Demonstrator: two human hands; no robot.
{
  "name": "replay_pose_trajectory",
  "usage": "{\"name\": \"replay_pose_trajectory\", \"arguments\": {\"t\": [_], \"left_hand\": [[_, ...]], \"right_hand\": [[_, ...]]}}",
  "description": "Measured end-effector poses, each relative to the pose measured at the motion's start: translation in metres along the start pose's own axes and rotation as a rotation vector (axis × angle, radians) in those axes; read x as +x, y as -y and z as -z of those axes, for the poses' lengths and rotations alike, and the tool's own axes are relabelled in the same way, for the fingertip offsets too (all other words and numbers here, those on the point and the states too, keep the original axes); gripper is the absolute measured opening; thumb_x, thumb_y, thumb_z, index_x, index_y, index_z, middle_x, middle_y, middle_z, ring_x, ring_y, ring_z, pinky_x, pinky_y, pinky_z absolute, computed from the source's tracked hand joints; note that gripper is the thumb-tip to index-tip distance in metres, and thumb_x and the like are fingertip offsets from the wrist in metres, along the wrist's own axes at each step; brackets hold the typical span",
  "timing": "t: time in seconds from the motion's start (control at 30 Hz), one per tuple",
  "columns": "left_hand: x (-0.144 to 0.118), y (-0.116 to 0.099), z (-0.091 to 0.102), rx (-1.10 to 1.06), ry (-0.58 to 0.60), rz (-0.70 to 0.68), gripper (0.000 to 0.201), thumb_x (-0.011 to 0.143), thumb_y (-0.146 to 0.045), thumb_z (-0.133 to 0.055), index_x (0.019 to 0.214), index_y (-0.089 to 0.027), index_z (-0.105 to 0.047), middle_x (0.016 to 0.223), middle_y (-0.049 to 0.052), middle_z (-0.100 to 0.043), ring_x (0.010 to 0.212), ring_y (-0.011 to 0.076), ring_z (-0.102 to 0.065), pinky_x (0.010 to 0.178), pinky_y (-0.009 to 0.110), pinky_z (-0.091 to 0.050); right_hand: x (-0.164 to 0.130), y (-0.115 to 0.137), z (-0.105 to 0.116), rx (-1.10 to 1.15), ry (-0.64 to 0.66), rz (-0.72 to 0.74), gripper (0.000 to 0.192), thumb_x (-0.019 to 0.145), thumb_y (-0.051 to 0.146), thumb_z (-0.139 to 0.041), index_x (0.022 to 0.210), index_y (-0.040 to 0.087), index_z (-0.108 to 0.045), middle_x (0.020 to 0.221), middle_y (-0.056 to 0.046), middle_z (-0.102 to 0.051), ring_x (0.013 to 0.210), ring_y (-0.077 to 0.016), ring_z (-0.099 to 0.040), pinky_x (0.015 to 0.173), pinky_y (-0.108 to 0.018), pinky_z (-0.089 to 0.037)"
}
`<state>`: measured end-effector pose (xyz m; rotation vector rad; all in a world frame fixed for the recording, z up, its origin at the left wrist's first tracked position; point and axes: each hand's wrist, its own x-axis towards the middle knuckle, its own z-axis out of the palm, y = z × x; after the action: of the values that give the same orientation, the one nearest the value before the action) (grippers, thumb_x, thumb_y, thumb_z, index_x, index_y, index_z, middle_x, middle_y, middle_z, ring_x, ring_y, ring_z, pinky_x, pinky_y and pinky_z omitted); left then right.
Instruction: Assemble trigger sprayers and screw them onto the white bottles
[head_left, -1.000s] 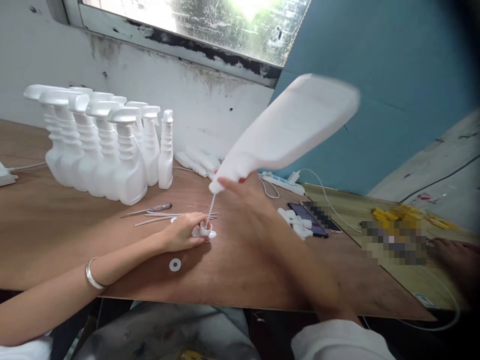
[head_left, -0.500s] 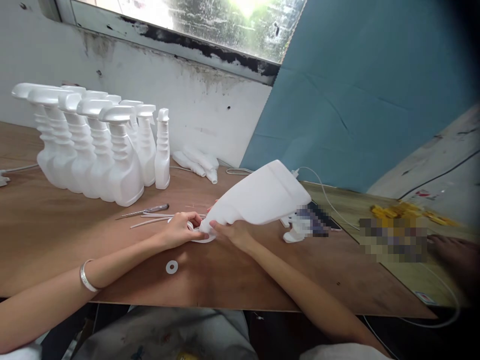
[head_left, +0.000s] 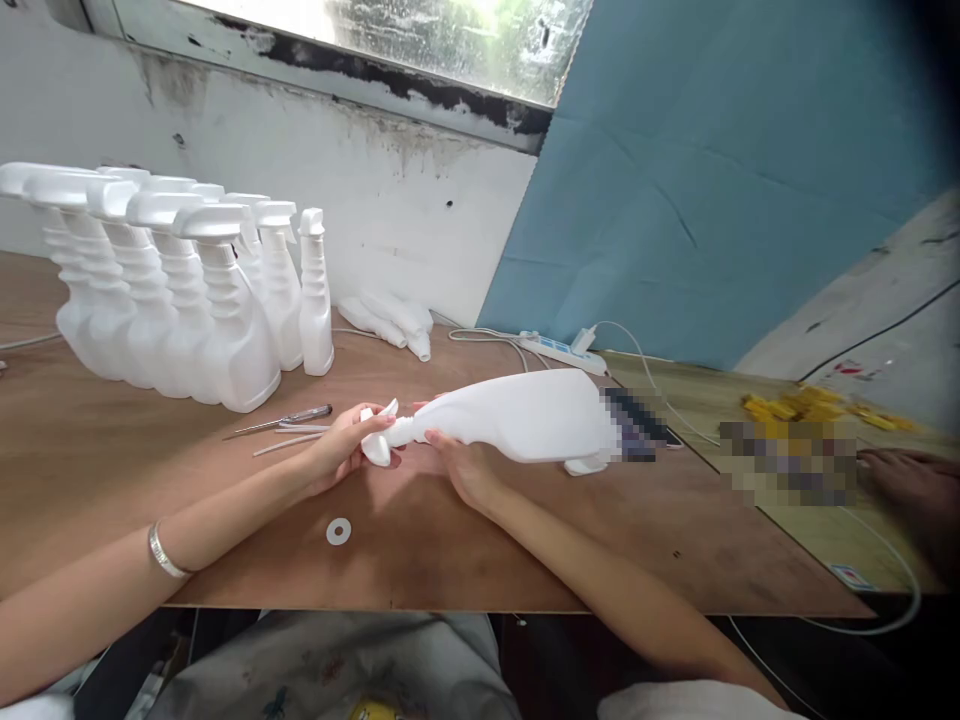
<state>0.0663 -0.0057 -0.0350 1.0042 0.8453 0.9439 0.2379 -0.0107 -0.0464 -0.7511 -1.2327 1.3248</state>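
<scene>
The white bottle (head_left: pixel 525 415), raised high a second ago, now lies nearly flat over the worktop (head_left: pixel 112 470), with the spray head (head_left: pixel 379 440) at its neck.

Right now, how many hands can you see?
3. The left hand grips the spray head, the right hand holds the lying bottle, and another person's hand rests at the far right edge.

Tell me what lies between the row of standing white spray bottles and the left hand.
In the head view, a screwdriver and thin white tubes lie on the brown wooden table between the bottles and left hand.
</scene>
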Motion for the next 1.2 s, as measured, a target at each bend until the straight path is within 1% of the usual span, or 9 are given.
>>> {"name": "replay_pose_trajectory", "arguments": {"t": [0.17, 0.3, 0.43, 0.6, 0.67, 0.77, 0.9, 1.1, 1.2], "left_hand": [[0.0, 0.001, 0.002, -0.036, 0.019, 0.124, 0.031, 0.075, -0.033, -0.062, 0.097, -0.013, -0.054, 0.072, 0.002, -0.059, 0.055, 0.011, -0.056, 0.044, 0.02, -0.05], [-0.002, 0.0, 0.002, -0.141, 0.034, 0.2, 0.031, 0.071, -0.029, -0.067, 0.094, -0.011, -0.058, 0.079, 0.005, -0.063, 0.064, 0.0112, -0.06, 0.061, 0.02, -0.053], [-0.004, -0.001, 0.002, -0.178, 0.038, 0.165, 0.036, 0.061, -0.012, -0.074, 0.092, -0.012, -0.056, 0.084, 0.006, -0.065, 0.077, 0.0141, -0.063, 0.076, 0.022, -0.05], [-0.004, -0.005, 0.006, -0.12, 0.19, 0.237, 0.033, 0.074, -0.029, -0.062, 0.1, -0.009, -0.056, 0.089, 0.013, -0.066, 0.08, 0.0195, -0.064, 0.08, 0.031, -0.049], [-0.004, -0.005, 0.007, -0.111, 0.215, 0.292, 0.033, 0.078, -0.035, -0.055, 0.097, -0.008, -0.057, 0.082, 0.013, -0.067, 0.075, 0.0198, -0.064, 0.076, 0.032, -0.05], [-0.003, -0.005, 0.007, -0.097, 0.185, 0.328, 0.03, 0.079, -0.036, -0.053, 0.091, -0.01, -0.058, 0.069, 0.009, -0.066, 0.061, 0.0166, -0.063, 0.061, 0.026, -0.051], [-0.003, -0.005, 0.006, -0.129, 0.176, 0.358, 0.031, 0.08, -0.038, -0.05, 0.094, -0.011, -0.056, 0.061, 0.008, -0.064, 0.047, 0.013, -0.058, 0.043, 0.018, -0.044], [-0.007, -0.009, 0.003, -0.263, 0.199, 0.34, 0.037, 0.08, -0.029, -0.053, 0.115, -0.018, -0.049, 0.066, 0.004, -0.063, 0.049, 0.0098, -0.057, 0.045, 0.015, -0.046], [-0.008, -0.009, 0.003, -0.27, 0.19, 0.366, 0.033, 0.079, -0.029, -0.055, 0.11, -0.02, -0.053, 0.067, 0.003, -0.063, 0.049, 0.0087, -0.058, 0.044, 0.013, -0.046]], "right_hand": [[-0.004, 0.001, -0.006, -0.008, 0.015, -0.071, 0.033, 0.062, 0.031, -0.066, 0.093, 0.023, -0.06, 0.08, 0.001, -0.067, 0.085, -0.0194, -0.061, 0.083, -0.034, -0.044], [-0.003, 0.001, -0.004, -0.011, -0.001, -0.076, 0.031, 0.064, 0.029, -0.065, 0.094, 0.022, -0.06, 0.078, 0.001, -0.067, 0.086, -0.0184, -0.06, 0.081, -0.032, -0.044], [-0.003, -0.002, -0.002, 0.011, 0.026, -0.081, 0.031, 0.066, 0.028, -0.064, 0.096, 0.022, -0.06, 0.083, 0.001, -0.067, 0.085, -0.017, -0.06, 0.076, -0.029, -0.046], [-0.004, -0.004, 0.001, -0.015, 0.04, -0.065, 0.027, 0.067, 0.027, -0.063, 0.094, 0.023, -0.06, 0.08, 0.001, -0.067, 0.083, -0.0157, -0.058, 0.076, -0.028, -0.045], [-0.005, -0.004, 0.002, -0.036, 0.042, -0.05, 0.026, 0.067, 0.027, -0.064, 0.093, 0.024, -0.061, 0.078, 0.002, -0.066, 0.082, -0.0157, -0.058, 0.074, -0.028, -0.045], [-0.007, -0.001, -0.001, -0.053, 0.095, -0.061, 0.026, 0.067, 0.031, -0.063, 0.093, 0.024, -0.061, 0.072, 0.002, -0.066, 0.076, -0.0166, -0.059, 0.072, -0.03, -0.046], [-0.01, 0.005, -0.006, -0.082, 0.145, -0.109, 0.025, 0.069, 0.035, -0.061, 0.091, 0.023, -0.063, 0.065, 0.001, -0.064, 0.068, -0.0175, -0.06, 0.07, -0.032, -0.047], [-0.009, 0.0, -0.002, -0.066, 0.071, -0.047, 0.022, 0.068, 0.029, -0.062, 0.089, 0.022, -0.063, 0.07, 0.001, -0.065, 0.072, -0.0153, -0.058, 0.076, -0.03, -0.045], [-0.008, -0.002, 0.0, -0.079, 0.047, -0.057, 0.024, 0.065, 0.029, -0.066, 0.088, 0.023, -0.063, 0.073, 0.002, -0.065, 0.078, -0.0158, -0.059, 0.081, -0.031, -0.044]]}}
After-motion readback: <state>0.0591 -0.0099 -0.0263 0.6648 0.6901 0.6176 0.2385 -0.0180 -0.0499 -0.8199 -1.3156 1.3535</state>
